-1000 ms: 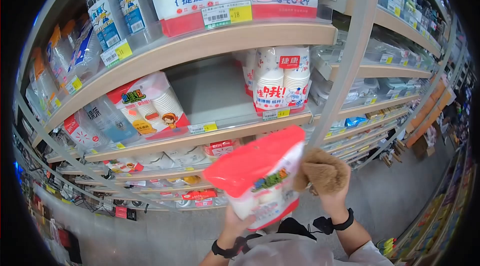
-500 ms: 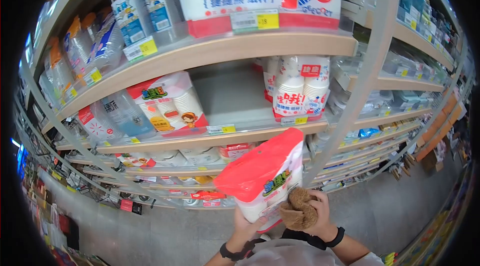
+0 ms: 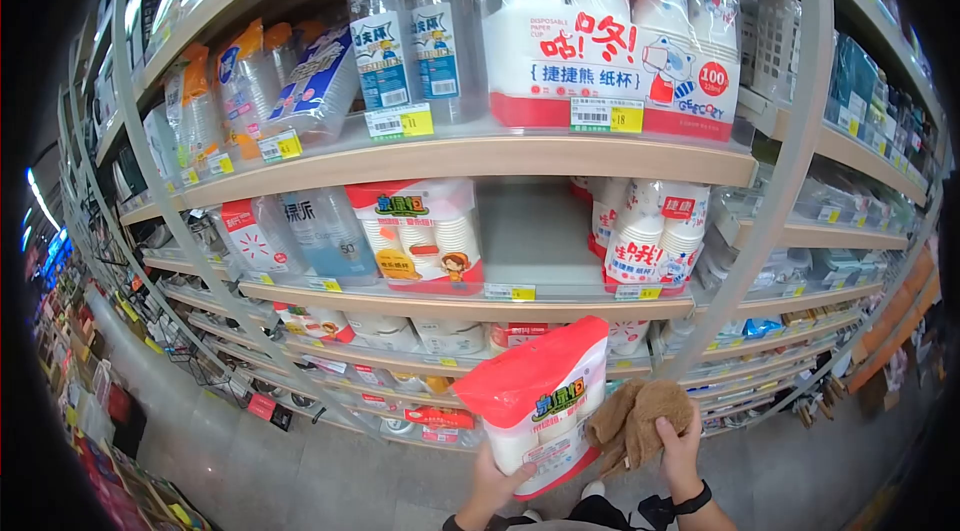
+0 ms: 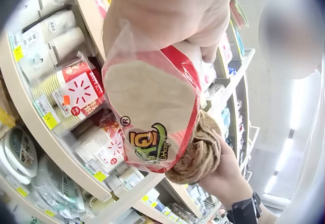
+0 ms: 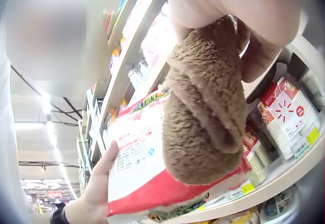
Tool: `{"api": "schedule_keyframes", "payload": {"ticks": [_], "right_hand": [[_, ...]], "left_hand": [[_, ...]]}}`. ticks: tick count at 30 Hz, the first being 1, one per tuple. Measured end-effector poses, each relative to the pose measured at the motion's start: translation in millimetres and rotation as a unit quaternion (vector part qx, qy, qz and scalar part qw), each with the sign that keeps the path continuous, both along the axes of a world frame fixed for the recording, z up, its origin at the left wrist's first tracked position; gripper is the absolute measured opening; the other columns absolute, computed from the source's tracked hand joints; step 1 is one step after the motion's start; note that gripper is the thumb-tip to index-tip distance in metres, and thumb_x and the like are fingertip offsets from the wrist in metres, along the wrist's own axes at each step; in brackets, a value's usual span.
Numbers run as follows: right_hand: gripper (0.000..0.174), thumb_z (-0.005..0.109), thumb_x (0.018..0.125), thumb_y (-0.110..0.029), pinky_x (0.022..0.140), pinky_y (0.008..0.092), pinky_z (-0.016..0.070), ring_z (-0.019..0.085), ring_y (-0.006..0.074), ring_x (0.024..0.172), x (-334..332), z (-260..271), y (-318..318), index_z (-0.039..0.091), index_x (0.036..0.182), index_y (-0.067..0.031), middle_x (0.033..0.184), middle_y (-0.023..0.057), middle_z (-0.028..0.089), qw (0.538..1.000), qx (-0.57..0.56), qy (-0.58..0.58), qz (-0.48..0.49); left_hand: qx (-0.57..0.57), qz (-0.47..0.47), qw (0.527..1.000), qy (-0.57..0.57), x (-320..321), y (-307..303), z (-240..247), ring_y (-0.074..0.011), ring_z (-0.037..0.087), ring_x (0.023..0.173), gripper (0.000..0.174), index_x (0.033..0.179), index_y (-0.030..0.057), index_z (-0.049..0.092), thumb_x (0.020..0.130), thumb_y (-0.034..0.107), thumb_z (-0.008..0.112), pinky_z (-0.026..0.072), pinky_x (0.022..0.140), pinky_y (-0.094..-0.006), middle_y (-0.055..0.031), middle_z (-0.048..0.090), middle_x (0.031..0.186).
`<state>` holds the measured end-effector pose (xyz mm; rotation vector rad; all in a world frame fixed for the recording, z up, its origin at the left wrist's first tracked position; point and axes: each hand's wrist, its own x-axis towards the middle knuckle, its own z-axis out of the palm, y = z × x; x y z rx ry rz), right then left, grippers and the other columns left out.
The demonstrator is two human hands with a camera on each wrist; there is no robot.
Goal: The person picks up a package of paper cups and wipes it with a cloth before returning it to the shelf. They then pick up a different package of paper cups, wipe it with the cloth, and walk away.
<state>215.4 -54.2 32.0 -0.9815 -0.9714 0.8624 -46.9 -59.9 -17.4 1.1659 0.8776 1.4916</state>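
A red and white bag of paper cups (image 3: 540,406) is gripped low on its left side by my left hand (image 3: 495,481), thumb across the front. In the left wrist view the bag's end (image 4: 152,92) hangs below that hand (image 4: 172,15). My right hand (image 3: 682,451) pinches a folded brown cloth (image 3: 640,421), just right of the bag. The right wrist view has the cloth (image 5: 205,107) bunched under the fingers of my right hand (image 5: 238,10), in front of the bag's printed face (image 5: 137,153).
Shelves (image 3: 460,166) of packaged cups stand ahead. A similar cup pack (image 3: 420,236) sits left of a gap on the middle shelf, with another pack (image 3: 655,236) to its right. A grey upright post (image 3: 755,261) rises at the right. Grey floor (image 3: 220,451) lies below.
The view has shifted, showing more of the upper shelves. The cloth has gone from beside the bag to its front edge, then back to the right, and now hangs more unfolded. The bag remains held.
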Motion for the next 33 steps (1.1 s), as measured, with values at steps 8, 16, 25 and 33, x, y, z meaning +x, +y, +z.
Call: {"api": "schedule_keyframes", "payload": {"ticks": [8, 16, 25, 33], "right_hand": [[0.040, 0.060, 0.087, -0.011, 0.090, 0.0290, 0.0408, 0.054, 0.0159, 0.100, 11.5, 2.7, 0.2, 0.048, 0.122, 0.0012, 0.115, 0.0069, 0.056, 0.988, -0.102, 0.088, 0.069], [0.025, 0.060, 0.086, -0.014, 0.082, 0.0295, 0.0422, 0.054, 0.0163, 0.091, 45.2, -16.4, -39.0, 0.056, 0.105, 0.0021, 0.096, 0.0077, 0.058, 0.966, -0.078, -0.245, -0.030], [0.030, 0.058, 0.086, -0.011, 0.087, 0.0395, 0.0432, 0.054, 0.0258, 0.100, 97.6, -57.7, -75.8, 0.049, 0.114, -0.0040, 0.112, 0.0126, 0.055, 0.990, -0.097, 0.068, -0.078], [0.052, 0.056, 0.088, -0.005, 0.099, 0.0330, 0.0344, 0.043, 0.0181, 0.118, 39.7, -30.6, -75.6, 0.028, 0.132, -0.0016, 0.134, 0.0145, 0.041, 0.991, -0.014, 0.105, -0.086]], "left_hand": [[0.002, 0.031, 1.000, 0.006, -11.6, -17.9, -7.6, -0.0197, 0.054, 0.107, 0.069, 0.125, -0.0016, 0.041, 0.072, 0.019, 0.079, 0.0444, 0.090, -0.0347, -0.0122, 0.056, 0.117], [0.003, 0.000, 0.997, 0.078, 7.4, -23.8, 1.2, -0.0191, 0.054, 0.109, 0.071, 0.128, -0.0011, 0.039, 0.071, 0.014, 0.078, 0.0432, 0.093, -0.0354, -0.0115, 0.056, 0.119], [-0.043, -0.016, 0.999, -0.011, 62.8, -60.1, 22.9, -0.0177, 0.054, 0.109, 0.071, 0.128, -0.0007, 0.042, 0.068, 0.008, 0.079, 0.0437, 0.095, -0.0343, -0.0107, 0.056, 0.119], [-0.013, -0.032, 0.987, 0.158, 81.6, -81.4, 3.8, -0.0192, 0.054, 0.109, 0.073, 0.128, -0.0011, 0.038, 0.069, 0.013, 0.079, 0.0427, 0.093, -0.0355, -0.0119, 0.055, 0.120]]}}
